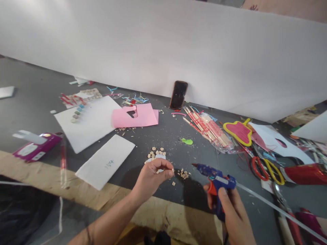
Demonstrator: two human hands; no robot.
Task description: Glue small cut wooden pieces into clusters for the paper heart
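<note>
My left hand point(155, 173) pinches a small pale piece point(173, 170) between thumb and fingertips, above the dark table. My right hand point(233, 207) is wrapped round a blue hot glue gun point(217, 178), fingers at its orange trigger. The nozzle points left toward the left hand, with a gap between them. A long clear glue stick point(268, 200) runs out of the gun's back. Below and between the hands lies a small heap of pale bits point(184, 174). Behind my left hand, several flower-like pale pieces point(154, 153) sit on and around white paper that the hand partly hides.
A phone point(178, 95) leans on the white board point(163, 47) behind. Leftward lie a white card point(106, 161), pink paper point(145, 115) and a purple device point(38, 147). Rightward are packed red-and-white sticks point(209, 129), scissors point(267, 168) and a red roll point(306, 173).
</note>
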